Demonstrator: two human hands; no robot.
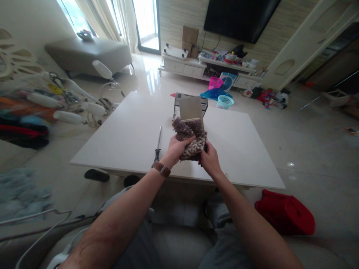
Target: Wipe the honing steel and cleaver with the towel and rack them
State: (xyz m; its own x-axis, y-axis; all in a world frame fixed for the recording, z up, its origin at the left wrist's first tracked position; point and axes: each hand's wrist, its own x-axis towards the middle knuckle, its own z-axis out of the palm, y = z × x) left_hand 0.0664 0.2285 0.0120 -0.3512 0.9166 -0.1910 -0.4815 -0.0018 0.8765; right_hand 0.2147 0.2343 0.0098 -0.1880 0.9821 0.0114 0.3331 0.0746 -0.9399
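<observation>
Over the near middle of a white low table [126, 130], both my hands are closed on a fuzzy, mottled brown-and-cream cloth [193, 144]. The cloth is wrapped round the lower part of a broad cleaver blade [191, 108] that stands upright. My left hand [176, 148], with a brown watch strap at the wrist, grips the cloth from the left. My right hand [209, 160] holds the lower right side, where the dark handle is mostly hidden. A sharpening steel [158, 143] with a black handle lies on the table left of my left hand.
A dark metal rack [177, 102] stands on the table behind the blade. A red bag [284, 216] lies on the floor at right. Cables and white bottles [70, 101] clutter the left side. Pink and blue baskets [220, 91] sit before the TV cabinet [182, 67].
</observation>
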